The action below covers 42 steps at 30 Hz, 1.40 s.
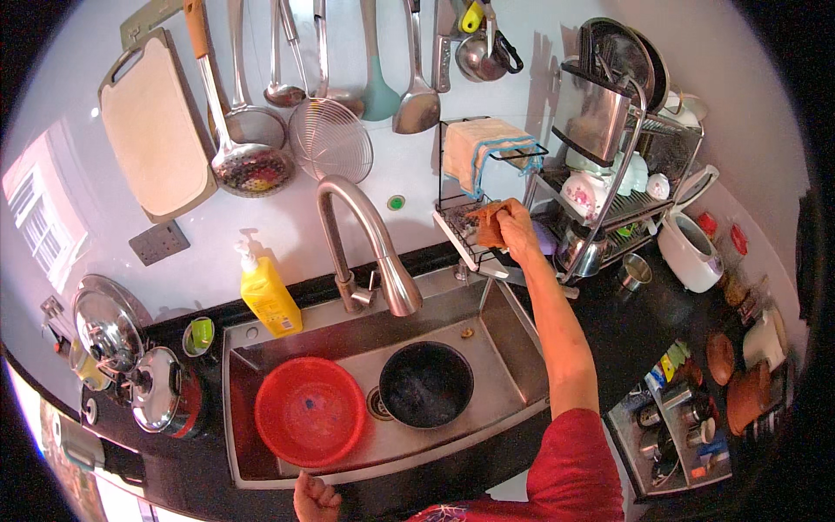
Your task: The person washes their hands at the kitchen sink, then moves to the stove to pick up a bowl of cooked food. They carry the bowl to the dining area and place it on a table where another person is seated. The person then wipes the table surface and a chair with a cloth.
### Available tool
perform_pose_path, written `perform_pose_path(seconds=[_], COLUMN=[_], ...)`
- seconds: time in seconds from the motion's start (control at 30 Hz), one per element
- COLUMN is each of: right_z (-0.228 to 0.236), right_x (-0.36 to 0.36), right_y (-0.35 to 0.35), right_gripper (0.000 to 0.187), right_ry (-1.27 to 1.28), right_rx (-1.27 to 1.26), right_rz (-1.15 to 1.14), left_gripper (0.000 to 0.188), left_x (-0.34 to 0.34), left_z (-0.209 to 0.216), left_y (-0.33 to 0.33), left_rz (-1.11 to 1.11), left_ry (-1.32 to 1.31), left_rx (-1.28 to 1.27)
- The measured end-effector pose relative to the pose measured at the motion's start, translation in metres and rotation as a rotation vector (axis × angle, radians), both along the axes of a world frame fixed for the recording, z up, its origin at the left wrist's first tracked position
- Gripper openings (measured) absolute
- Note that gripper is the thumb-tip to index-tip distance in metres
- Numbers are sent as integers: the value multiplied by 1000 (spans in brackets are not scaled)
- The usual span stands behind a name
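My right hand (515, 230) reaches over the sink's far right corner, its fingers closed on a crumpled orange-brown cloth (490, 228). The cloth is at a black wire rack (441, 165) with a white tray at its base; whether it touches the rack I cannot tell. A pale cloth with a blue edge (489, 148) hangs on that rack's upper bar. My left hand (316, 498) is curled closed by the sink's front edge, just below a red basin (310, 411), and nothing shows in it. Beside the basin, a black round bowl (426, 384) sits in the steel sink (500, 396).
A tall steel faucet (357, 226) arches over the sink. Behind the basin stands a yellow pump bottle (268, 291). Lidded pots (161, 391) are at the left. On the right are a dish rack (639, 196), a steel cup (634, 272) and a divided tray (644, 474). Ladles and strainers (330, 139) hang above.
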State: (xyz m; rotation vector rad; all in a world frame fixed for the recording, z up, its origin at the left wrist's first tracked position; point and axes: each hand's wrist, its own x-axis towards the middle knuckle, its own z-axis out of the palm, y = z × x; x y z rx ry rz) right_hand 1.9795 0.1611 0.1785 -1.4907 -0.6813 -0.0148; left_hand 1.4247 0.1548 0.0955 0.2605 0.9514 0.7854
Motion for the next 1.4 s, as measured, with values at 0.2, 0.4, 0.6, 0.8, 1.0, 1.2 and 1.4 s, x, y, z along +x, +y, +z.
perform_pose_path(seconds=[0.2,0.4,0.6,0.8,1.0,1.2,1.4], right_z=[12,-3,-73,-95,-109,-174,-204], right_x=[-47,-161,-260,-431,-647,-823,-959], right_y=[-37,-56,-62,-42,-27,-11,23], right_gripper=[11,29,27,47,47,35,34], right_ry=[315,547,540,597,694,897,795], right_rx=[111,-54,-359,-552,-525,-698,-828], right_rz=[304,352,676,966,1358,1684,1786], left_gripper=[28,37,36,34,35,35,33], left_x=[-36,-57,-119,-236,-383,-509,-627], left_z=[-59,-45,-44,-48,-41,-40,-61], left_y=[8,-9,-39,-107,-192,-259,-277], left_rz=[-36,-1,120,432,716,1003,1252], left_ry=[-229,-142,-303,-236,-208,-127,-120], left_rx=[-72,-84,-52,3,23,43,88])
